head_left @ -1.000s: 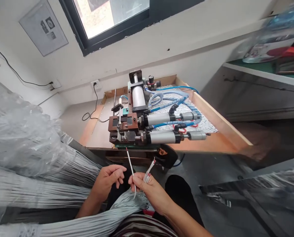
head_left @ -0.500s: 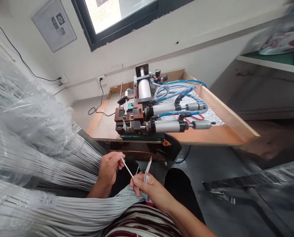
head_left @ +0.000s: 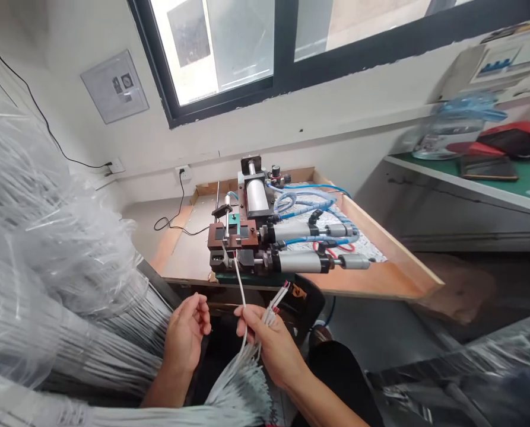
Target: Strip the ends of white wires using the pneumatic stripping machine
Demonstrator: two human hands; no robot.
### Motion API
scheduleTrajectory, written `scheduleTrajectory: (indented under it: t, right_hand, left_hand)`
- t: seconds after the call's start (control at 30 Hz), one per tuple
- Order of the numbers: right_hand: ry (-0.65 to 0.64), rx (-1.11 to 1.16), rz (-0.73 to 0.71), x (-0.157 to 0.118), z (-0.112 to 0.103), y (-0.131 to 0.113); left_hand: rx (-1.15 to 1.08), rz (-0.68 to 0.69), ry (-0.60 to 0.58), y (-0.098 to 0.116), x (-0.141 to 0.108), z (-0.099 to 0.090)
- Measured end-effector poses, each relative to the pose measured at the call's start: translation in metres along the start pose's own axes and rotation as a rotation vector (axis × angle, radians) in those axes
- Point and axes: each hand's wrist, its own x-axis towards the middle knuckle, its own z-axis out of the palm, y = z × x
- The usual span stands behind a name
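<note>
Between thumb and forefinger, my right hand (head_left: 269,338) pinches a white cable (head_left: 240,284). Its upper end, with a red tip, reaches the jaws of a pneumatic clamping machine (head_left: 233,237). Several more white cables (head_left: 279,299) with red wire ends stick up from the same palm. My left hand (head_left: 188,332) is off to the left of that cable, fingers loosely curled and apart, with nothing visible in them. Below the hands, a thick bundle of grey-white cables (head_left: 242,385) lies across my lap.
Large plastic-wrapped cable bundles (head_left: 104,332) crowd the left side. The machine sits on a wooden-edged bench (head_left: 380,279) with blue air hoses (head_left: 309,204). To the right, a green shelf (head_left: 527,184) carries a plastic bottle (head_left: 447,130) and a phone (head_left: 487,168).
My left hand has let go of the cable's end and drawn back lower left. The right hand now has the cable tip up at the machine's jaws. The view has tilted upward.
</note>
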Motion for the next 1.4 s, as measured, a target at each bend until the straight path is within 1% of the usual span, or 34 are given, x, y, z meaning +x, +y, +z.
scheduleTrajectory:
  t: [0.13,0.23,0.37,0.53,0.63,0.7,0.73,0.77,0.83,0.87,0.9,0.93,1.0,1.07,1.1,1.2,1.27,1.33,1.4]
  right_hand:
    - [0.074,0.084,0.04,0.033,0.012,-0.001]
    - [0.086,0.122,0.084,0.047,0.017,-0.001]
    - [0.071,0.158,0.12,0.055,0.019,-0.004]
    - [0.054,0.127,0.121,0.06,0.017,-0.005]
    - [0.04,0.1,0.115,0.057,0.015,-0.004]
    - [0.008,0.102,0.103,0.051,0.014,-0.003]
    - [-0.008,0.115,0.097,0.047,0.013,-0.003]
    - [-0.017,0.134,0.096,0.043,0.011,-0.003]
    - [-0.017,0.186,0.122,0.032,0.008,-0.002]
    - [-0.017,0.213,0.144,0.027,0.005,-0.002]
    - [-0.019,0.229,0.165,0.022,0.002,-0.002]
    - [-0.024,0.228,0.177,0.017,-0.002,-0.003]
    - [-0.02,0.165,0.156,0.007,-0.012,-0.008]
    - [-0.008,0.053,0.1,-0.002,-0.025,-0.014]
    - [-0.015,0.001,0.072,-0.006,-0.031,-0.017]
    - [-0.037,-0.095,0.021,-0.016,-0.046,-0.024]
    - [0.006,-0.113,0.001,-0.02,-0.052,-0.024]
    - [0.067,-0.079,-0.021,-0.021,-0.054,-0.024]
    - [0.097,-0.012,-0.036,-0.02,-0.055,-0.023]
  left_hand:
    - [0.021,-0.023,0.009,-0.001,0.004,-0.001]
    - [0.028,-0.071,0.028,-0.001,0.008,-0.003]
    - [0.028,-0.136,0.046,-0.004,0.012,-0.004]
    - [0.073,-0.145,0.005,-0.005,0.014,-0.004]
    - [0.128,-0.111,-0.034,-0.005,0.012,-0.004]
    - [0.194,-0.066,-0.116,-0.007,0.009,-0.002]
    - [0.227,-0.057,-0.192,-0.008,0.006,0.0]
    - [0.249,-0.069,-0.294,-0.011,0.003,0.002]
    - [0.276,-0.153,-0.528,-0.016,-0.003,0.008]
    - [0.301,-0.201,-0.616,-0.019,-0.007,0.011]
    - [0.346,-0.241,-0.674,-0.022,-0.01,0.014]
    - [0.413,-0.27,-0.704,-0.024,-0.013,0.015]
    - [0.597,-0.276,-0.707,-0.026,-0.017,0.015]
    - [0.757,-0.235,-0.691,-0.027,-0.02,0.013]
    - [0.802,-0.215,-0.681,-0.027,-0.021,0.012]
    - [0.802,-0.217,-0.653,-0.028,-0.024,0.012]
    - [0.776,-0.238,-0.645,-0.028,-0.027,0.014]
    - [0.772,-0.245,-0.631,-0.029,-0.03,0.015]
    - [0.77,-0.264,-0.592,-0.03,-0.032,0.015]
